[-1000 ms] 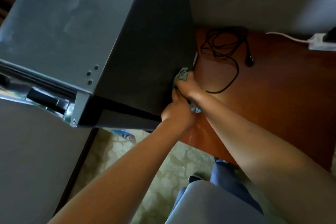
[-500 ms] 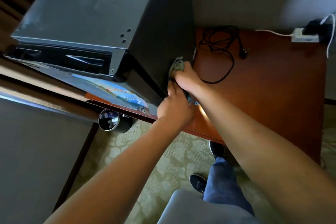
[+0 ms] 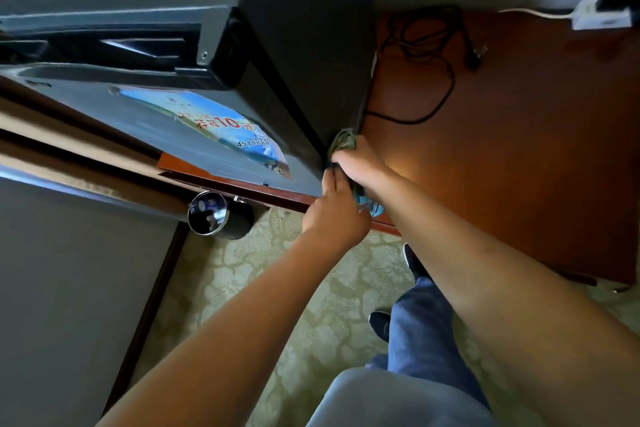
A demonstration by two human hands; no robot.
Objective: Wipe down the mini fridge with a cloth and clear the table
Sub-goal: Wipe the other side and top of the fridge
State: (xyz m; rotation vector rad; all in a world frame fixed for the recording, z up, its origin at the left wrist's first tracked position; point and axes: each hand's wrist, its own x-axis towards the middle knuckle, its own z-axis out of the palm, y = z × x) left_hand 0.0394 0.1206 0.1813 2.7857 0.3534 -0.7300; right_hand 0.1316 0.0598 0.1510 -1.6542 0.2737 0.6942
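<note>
A dark grey mini fridge stands on the brown wooden table. A blue sticker is on its front door. A green-blue cloth is bunched against the fridge's lower right side, near the table surface. My right hand presses the cloth onto the fridge side. My left hand sits just below and grips the cloth's hanging lower end. Most of the cloth is hidden under the hands.
A black power cord lies coiled on the table behind the fridge. A white power strip sits at the far right corner. A round bin stands on the patterned carpet below the table edge. My legs and shoes are underneath.
The view has swung down and left, showing more of the fridge's front door and sticker. Both hands stay on the cloth, which has slid slightly along the fridge's lower side.
</note>
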